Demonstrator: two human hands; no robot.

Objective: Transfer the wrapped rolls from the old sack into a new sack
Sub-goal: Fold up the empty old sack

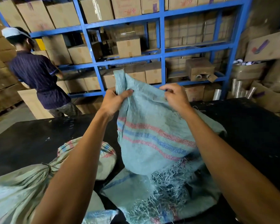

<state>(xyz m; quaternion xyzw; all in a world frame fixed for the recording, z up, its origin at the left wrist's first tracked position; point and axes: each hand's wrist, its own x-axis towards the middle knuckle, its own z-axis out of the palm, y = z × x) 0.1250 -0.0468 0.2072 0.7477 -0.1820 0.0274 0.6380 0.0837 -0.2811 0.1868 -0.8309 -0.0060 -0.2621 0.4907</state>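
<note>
The left grip [113, 101] is clamped on a bunched corner of the teal sack [152, 135]; the right grip [176, 96] pinches its edge just beside, so the sack hangs between both grips above the black desk [249, 126]. Its lower part is frayed and torn. Below the left grip lies a tied, full sack [23, 183]. No wrapped rolls show. The step seems to be finding the mouth: best to separate the 2 layers and pull the grips apart evenly.

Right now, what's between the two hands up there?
Only the blue-green sack's top edge, bunched cloth running from the left hand to the right hand, seen in the head view.
</note>
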